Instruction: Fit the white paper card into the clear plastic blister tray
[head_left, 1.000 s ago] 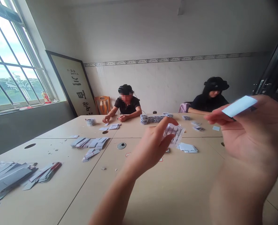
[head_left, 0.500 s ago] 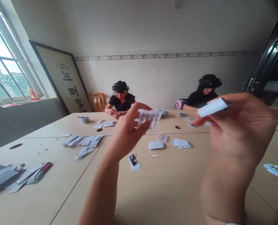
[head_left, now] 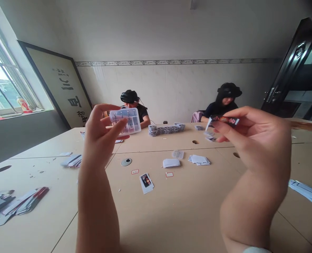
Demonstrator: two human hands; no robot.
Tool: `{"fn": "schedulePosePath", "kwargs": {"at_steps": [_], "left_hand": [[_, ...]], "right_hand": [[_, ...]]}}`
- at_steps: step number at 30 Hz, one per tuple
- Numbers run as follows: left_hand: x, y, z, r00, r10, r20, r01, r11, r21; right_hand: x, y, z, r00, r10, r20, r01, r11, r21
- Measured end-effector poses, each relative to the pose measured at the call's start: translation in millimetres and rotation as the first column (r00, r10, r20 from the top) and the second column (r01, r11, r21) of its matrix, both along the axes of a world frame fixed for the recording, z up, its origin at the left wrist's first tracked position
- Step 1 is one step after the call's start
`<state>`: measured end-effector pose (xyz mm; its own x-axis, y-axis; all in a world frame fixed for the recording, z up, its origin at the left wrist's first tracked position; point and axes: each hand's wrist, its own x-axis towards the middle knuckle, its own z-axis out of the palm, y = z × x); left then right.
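Left hand [head_left: 99, 131] grips clear blister tray [head_left: 126, 121], now raised upper left; right hand [head_left: 253, 140] pinches printed card [head_left: 223, 120], flipped from blank side.

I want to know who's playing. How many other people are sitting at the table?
2. One person sits at the far side, partly behind the clear plastic tray in the left hand. The other person sits farther right, above the right hand. Others may be outside the view.

Card stacks [head_left: 166, 129] too small to read; paper pile [head_left: 307, 191] cut off rt.
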<state>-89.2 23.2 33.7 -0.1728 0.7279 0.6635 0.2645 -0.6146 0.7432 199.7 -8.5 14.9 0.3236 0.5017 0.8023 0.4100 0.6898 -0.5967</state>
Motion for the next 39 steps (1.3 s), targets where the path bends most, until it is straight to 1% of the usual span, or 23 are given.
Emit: {"fn": "schedulePosePath", "kwargs": {"at_steps": [3,6,9,11,13,16,19,23,25,27,29,31,33,36,39], "left_hand": [[5,2,-1.5,0.994,-0.107,-0.015,0.107,0.994,-0.021],[16,7,-5.7,0.970,-0.222,-0.099,0.214,0.973,-0.084],[27,8,-10.8,0.925,-0.343,-0.162,0.324,0.937,-0.132],[33,8,-13.5,0.895,-0.419,-0.155,0.396,0.904,-0.160],[38,6,-15.3,0.870,-0.476,-0.128,0.452,0.874,-0.178],[41,3,-16.7,0.846,-0.524,-0.104,0.503,0.847,-0.173],[42,2,-17.0,0.840,-0.530,-0.114,0.510,0.844,-0.165],[41,1,-16.4,0.839,-0.530,-0.127,0.510,0.845,-0.160],[39,1,-16.2,0.833,-0.534,-0.146,0.513,0.844,-0.160],[38,1,-16.3,0.825,-0.537,-0.175,0.513,0.842,-0.167],[38,1,-16.7,0.822,-0.533,-0.200,0.504,0.845,-0.177],[41,1,-17.4,0.828,-0.520,-0.211,0.490,0.853,-0.179],[45,2,-18.3,0.830,-0.517,-0.211,0.486,0.855,-0.181],[52,3,-20.1,0.805,-0.562,-0.191,0.532,0.826,-0.188],[56,5,-21.5,0.786,-0.593,-0.173,0.570,0.804,-0.167]], "right_hand": [[-5,-1,-1.1,0.995,0.071,0.074,-0.070,0.997,-0.020],[-14,-1,-2.1,0.969,0.219,0.114,-0.213,0.975,-0.060],[-25,0,-3.6,0.921,0.365,0.139,-0.349,0.929,-0.126],[-33,1,-5.4,0.900,0.416,0.128,-0.392,0.903,-0.177],[-40,3,-7.6,0.889,0.444,0.111,-0.418,0.886,-0.199],[-47,6,-9.3,0.879,0.466,0.101,-0.446,0.879,-0.169],[-49,8,-7.4,0.884,0.462,0.076,-0.453,0.884,-0.113],[-46,12,-4.3,0.930,0.366,0.031,-0.367,0.928,0.057],[-43,16,-4.5,0.944,0.330,0.020,-0.329,0.933,0.143],[-40,19,-5.2,0.950,0.311,0.014,-0.308,0.932,0.188],[-39,20,-5.8,0.951,0.309,0.019,-0.307,0.931,0.200],[-38,18,-5.8,0.943,0.329,0.041,-0.331,0.928,0.171],[-39,16,-5.7,0.931,0.359,0.072,-0.365,0.927,0.091],[-40,14,-6.6,0.910,0.392,0.133,-0.383,0.920,-0.089],[-43,16,-8.4,0.890,0.429,0.156,-0.400,0.897,-0.188]]}}
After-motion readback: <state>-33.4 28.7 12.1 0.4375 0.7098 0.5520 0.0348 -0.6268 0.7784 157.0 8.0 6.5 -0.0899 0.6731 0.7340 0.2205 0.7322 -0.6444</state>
